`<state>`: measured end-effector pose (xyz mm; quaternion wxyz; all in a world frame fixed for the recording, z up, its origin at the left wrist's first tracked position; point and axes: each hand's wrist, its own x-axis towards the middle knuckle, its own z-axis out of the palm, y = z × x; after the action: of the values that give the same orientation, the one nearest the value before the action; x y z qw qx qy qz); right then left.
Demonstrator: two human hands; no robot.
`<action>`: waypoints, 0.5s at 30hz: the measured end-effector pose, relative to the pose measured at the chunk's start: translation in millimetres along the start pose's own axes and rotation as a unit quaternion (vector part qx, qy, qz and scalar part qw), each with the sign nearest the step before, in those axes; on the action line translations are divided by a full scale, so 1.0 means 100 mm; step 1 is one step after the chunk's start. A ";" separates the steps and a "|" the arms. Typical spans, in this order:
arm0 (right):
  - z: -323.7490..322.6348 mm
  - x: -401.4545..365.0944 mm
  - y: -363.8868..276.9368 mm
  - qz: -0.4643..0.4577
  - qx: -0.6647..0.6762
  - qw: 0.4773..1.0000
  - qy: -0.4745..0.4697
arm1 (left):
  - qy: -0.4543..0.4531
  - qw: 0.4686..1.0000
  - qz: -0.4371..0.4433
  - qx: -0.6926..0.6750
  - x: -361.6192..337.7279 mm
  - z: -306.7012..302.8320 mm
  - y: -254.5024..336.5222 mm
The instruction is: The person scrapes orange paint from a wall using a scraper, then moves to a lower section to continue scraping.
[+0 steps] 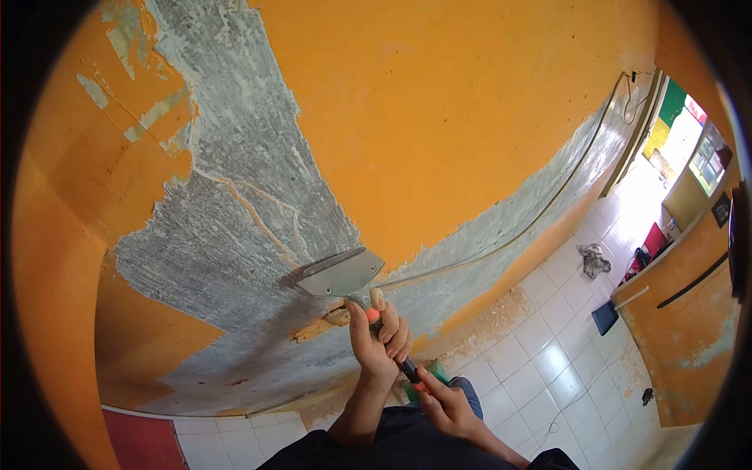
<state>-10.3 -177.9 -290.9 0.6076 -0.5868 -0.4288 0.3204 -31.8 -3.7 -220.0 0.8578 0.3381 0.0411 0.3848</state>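
Observation:
A wide metal scraper (341, 273) lies with its blade against the wall, at the border between bare grey plaster (258, 157) and orange paint (439, 117). My left hand (377, 338) is wrapped round the black and orange handle just below the blade. Lower down, my right hand (448, 403) grips the end of the same handle. Beside my left hand, a small broken patch (317, 325) shows in the wall.
A cable (548, 205) runs along the stripped strip of wall. Paint dust lies on the white tiled floor (513, 368). A blue dustpan (605, 318), a crumpled silvery bag (593, 261) and a green object (437, 371) are on the floor. At right is a bright doorway (646, 184).

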 end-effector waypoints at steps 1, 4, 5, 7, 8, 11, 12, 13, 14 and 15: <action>-0.02 0.08 -0.02 -0.002 0.000 1.000 0.003 | -0.012 1.000 0.000 -0.005 0.02 -0.01 0.00; -0.04 0.15 -0.12 -0.009 -0.005 1.000 -0.005 | -0.003 0.999 0.001 0.036 0.16 0.25 0.15; -0.04 0.11 -0.19 0.010 0.012 1.000 -0.009 | -0.002 0.999 0.002 0.036 0.13 0.23 0.15; -0.03 0.08 -0.16 0.023 0.027 0.999 -0.013 | 0.012 1.000 -0.019 0.008 0.03 0.13 0.08; 0.01 0.03 -0.04 -0.001 0.013 1.000 0.006 | 0.012 1.000 -0.017 0.015 0.01 0.07 0.03; -0.02 0.02 0.00 0.017 0.010 1.000 0.006 | 0.013 1.000 -0.015 0.013 0.03 0.11 0.03; -0.06 0.01 -0.03 0.057 0.020 0.998 -0.019 | 0.017 1.000 -0.013 0.009 -0.01 0.09 0.01; -0.08 0.01 -0.04 0.055 0.015 0.998 -0.022 | 0.017 1.000 -0.013 0.005 0.00 0.06 -0.01; -0.04 -0.01 -0.04 0.038 0.014 0.999 -0.009 | 0.015 1.000 -0.015 0.005 0.00 0.04 -0.01; -0.01 -0.01 -0.03 0.020 0.013 1.000 0.005 | 0.013 1.000 -0.014 0.007 0.00 0.05 0.01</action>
<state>-9.9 -179.3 -288.0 0.6109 -0.5885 -0.4101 0.3353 -31.2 -5.7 -215.4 0.8601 0.3383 0.0597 0.3771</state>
